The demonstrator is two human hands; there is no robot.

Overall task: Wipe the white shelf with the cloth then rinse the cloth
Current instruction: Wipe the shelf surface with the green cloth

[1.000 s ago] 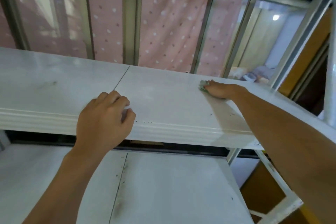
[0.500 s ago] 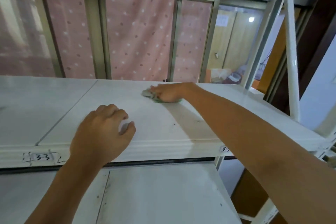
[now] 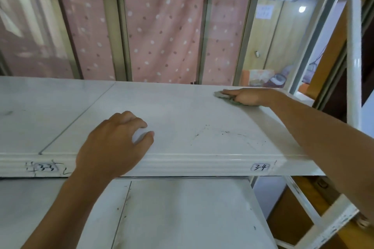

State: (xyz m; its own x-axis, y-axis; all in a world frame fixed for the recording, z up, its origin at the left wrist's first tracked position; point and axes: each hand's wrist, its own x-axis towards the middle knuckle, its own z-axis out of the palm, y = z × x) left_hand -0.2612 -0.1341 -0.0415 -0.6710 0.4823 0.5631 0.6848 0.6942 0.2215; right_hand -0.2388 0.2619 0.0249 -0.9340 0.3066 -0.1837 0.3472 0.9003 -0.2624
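The white shelf (image 3: 182, 111) spans the view, its front lip marked "3-3" and "3-4". My right hand (image 3: 248, 96) lies flat on the far right part of the shelf top, pressing a small green cloth (image 3: 219, 94) that peeks out under the fingers. My left hand (image 3: 115, 141) rests on the shelf's front edge, fingers curled on the surface and holding nothing. Dark specks and faint scratch marks (image 3: 224, 133) dot the shelf between the two hands.
A lower white shelf (image 3: 182, 212) sits beneath. White metal uprights (image 3: 354, 56) stand at the right end of the shelf. Behind are metal-framed glass panels with a pink dotted curtain (image 3: 166, 32), and a room beyond at the right.
My right hand has slid the cloth from the shelf's middle towards the far right. The left hand has stayed on the front edge. The camera view has shifted slightly.
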